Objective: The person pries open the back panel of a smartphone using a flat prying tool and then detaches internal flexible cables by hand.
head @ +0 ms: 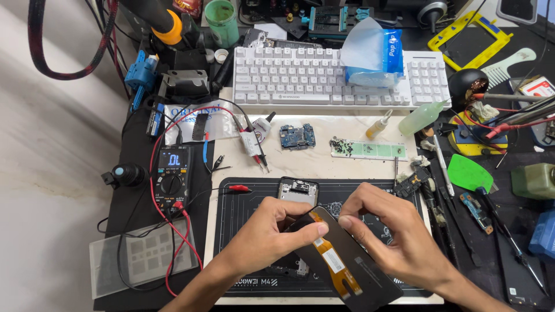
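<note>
Both hands grip one dark phone screen panel (347, 268), left hand (272, 234) and right hand (393, 231) pinching its top end above the black work mat (243, 214); white label on its orange flex. Beyond the mat: white keyboard (300, 78), blue tissue pack (373, 55) on it.

The lower end of the dark glass phone screen panel with an orange flex ribbon (347, 268) runs off the bottom edge; the left hand (272, 234) covers part of its upper corner, and both forearms are cut off below; the grey opened phone body (298, 190) is mostly hidden behind the hands; the blue box (543, 234) is cropped by the right edge; the tiny parts on the green strip (370, 149) are too small to tell.
</note>
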